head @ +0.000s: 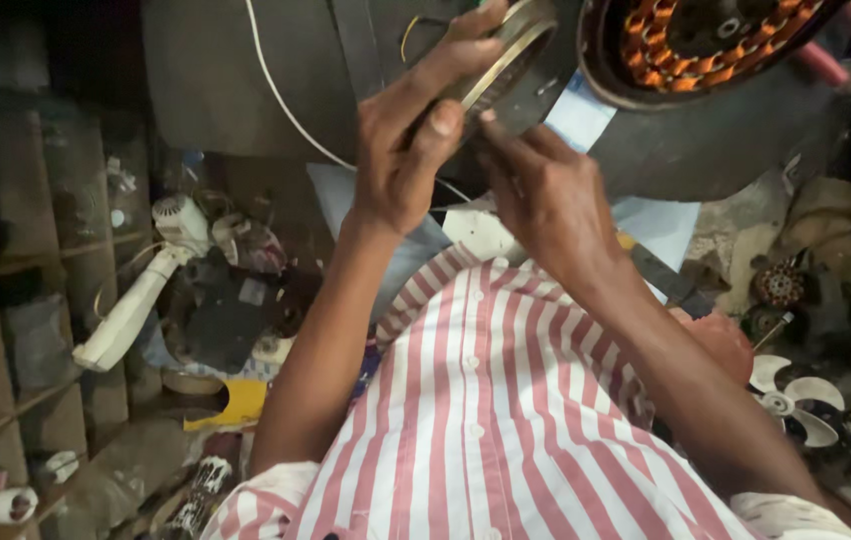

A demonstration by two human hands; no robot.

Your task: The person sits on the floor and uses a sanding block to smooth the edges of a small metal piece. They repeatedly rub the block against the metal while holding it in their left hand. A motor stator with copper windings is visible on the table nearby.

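Nearest the camera, a red and white striped shirt (pixel 506 420) fills the lower middle of the view, and both bare forearms rise from it toward the top of the frame.

The left hand (pixel 416 140) is closed round a flat metal ring (pixel 506 55), with the thumb laid over the near face and the fingers curled up along the far rim. The ring is held on edge and tilted, so that its flat face is turned partly toward the right hand and its rim runs from lower left up to upper right. The right hand (pixel 546 190) is set just below and beside the ring, its fingers drawn narrow and its fingertips (pixel 491 120) brought against the lower edge of the ring, next to the left thumb. Whether anything small is pinched there cannot be told. The left hand is thus the one carrying the ring; the right only touches it from beneath.

Just beyond the ring, up and to the right, a round motor core with orange copper windings (pixel 696 40) is seen, apart from both hands. A white wire (pixel 286 110) runs down the dark surface behind the left hand.

Farther off to the left, a white hair dryer (pixel 146 280) lies among clutter before dusty shelves (pixel 36 250); on the right a small white fan blade (pixel 791 400) is seen.
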